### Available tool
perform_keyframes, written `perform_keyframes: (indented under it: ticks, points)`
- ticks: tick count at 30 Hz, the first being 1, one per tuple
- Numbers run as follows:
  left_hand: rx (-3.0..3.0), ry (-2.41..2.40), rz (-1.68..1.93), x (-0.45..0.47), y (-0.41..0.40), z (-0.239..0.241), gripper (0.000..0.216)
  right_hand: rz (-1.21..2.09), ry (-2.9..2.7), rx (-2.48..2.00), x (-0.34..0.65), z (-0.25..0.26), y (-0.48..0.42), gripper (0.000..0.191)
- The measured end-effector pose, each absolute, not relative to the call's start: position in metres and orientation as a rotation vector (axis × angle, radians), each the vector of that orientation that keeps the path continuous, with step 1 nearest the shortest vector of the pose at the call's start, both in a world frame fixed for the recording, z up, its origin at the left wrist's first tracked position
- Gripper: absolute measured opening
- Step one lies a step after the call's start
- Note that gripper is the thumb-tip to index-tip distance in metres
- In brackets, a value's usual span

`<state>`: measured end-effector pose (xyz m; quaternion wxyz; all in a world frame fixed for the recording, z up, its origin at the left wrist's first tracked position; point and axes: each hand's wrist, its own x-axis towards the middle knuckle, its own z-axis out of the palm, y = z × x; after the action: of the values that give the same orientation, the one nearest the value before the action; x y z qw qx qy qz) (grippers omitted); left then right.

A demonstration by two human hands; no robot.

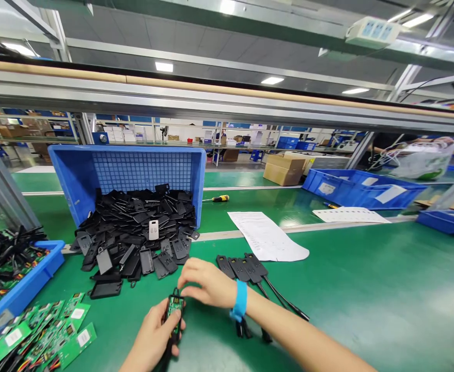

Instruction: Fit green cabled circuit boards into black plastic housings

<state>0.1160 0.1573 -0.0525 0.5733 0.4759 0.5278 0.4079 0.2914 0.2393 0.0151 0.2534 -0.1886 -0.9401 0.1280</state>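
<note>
My left hand (155,336) is wrapped around a small green circuit board (173,309) seated in a black housing, low at the centre. My right hand (205,283), with a blue wristband (240,301), pinches the top edge of the same board from above. Just beyond my hands a pile of black plastic housing shells (137,232) spills out of a tipped blue crate (83,175). To the right of my right hand lie three assembled black units with cables (246,268), side by side on the green mat.
Loose green circuit boards (56,336) lie at the lower left beside a blue bin of wired parts (5,268). A paper sheet (265,237), a screwdriver (219,198), flat blue trays (362,188) and a cardboard box (284,169) sit farther back.
</note>
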Motion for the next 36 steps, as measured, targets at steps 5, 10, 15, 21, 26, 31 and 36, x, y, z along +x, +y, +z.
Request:
perform_keyframes:
  ticks: [5, 10, 15, 21, 26, 31, 36]
  points:
    - [1.19, 1.286, 0.912, 0.115, 0.157, -0.065, 0.05, -0.129, -2.751, -0.44, 0.271, 0.005, 0.228, 0.017]
    - [1.191, 1.278, 0.866, 0.117, 0.156, -0.046, 0.055, -0.229, -2.811, -0.448, 0.27, 0.01, 0.225, 0.016]
    - [1.133, 1.243, 0.864, 0.121, 0.151, -0.027, 0.059, -0.247, -2.838, -0.436, 0.271, 0.014, 0.228, 0.018]
    - [1.02, 1.168, 0.889, 0.122, 0.148, -0.027, 0.052, -0.316, -2.868, -0.415, 0.267, 0.01, 0.223, 0.015]
    - [0.827, 1.156, 1.008, 0.116, 0.151, -0.024, 0.052, 0.169, -2.852, -0.581, 0.276, 0.024, 0.23, 0.009]
    - [0.775, 1.19, 1.089, 0.113, 0.152, -0.02, 0.06, 0.335, -2.49, -1.368, 0.312, 0.018, 0.296, 0.016]
    - [0.867, 1.185, 1.13, 0.117, 0.151, -0.025, 0.064, 0.281, -2.316, -1.762, 0.345, -0.014, 0.351, 0.016]
